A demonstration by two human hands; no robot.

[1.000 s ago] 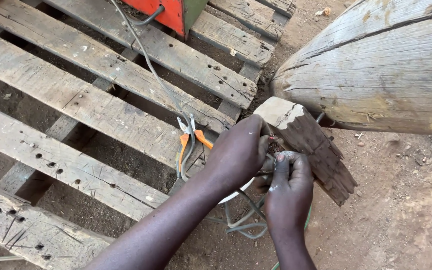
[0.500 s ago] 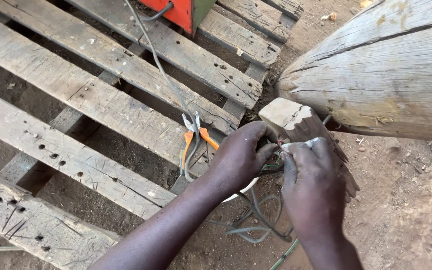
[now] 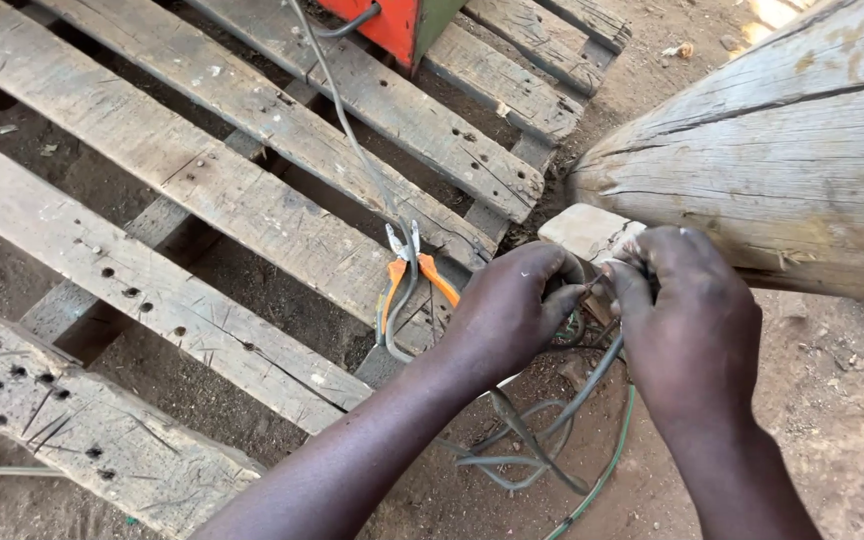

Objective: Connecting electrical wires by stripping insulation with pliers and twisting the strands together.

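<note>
My right hand [image 3: 697,320] has come up beside my left hand [image 3: 507,305], both now pinching the grey wires [image 3: 592,385] together by the log [image 3: 782,170].

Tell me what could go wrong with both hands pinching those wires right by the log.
1. The left hand and right hand grip bare wire ends; strands could prick fingertips.
2. Loose cable loops lie on the dirt under the wrists; a tug may snag them.
3. The orange-handled pliers rest at the pallet plank's edge with a cable across them; pulling it might drag them off.
</note>
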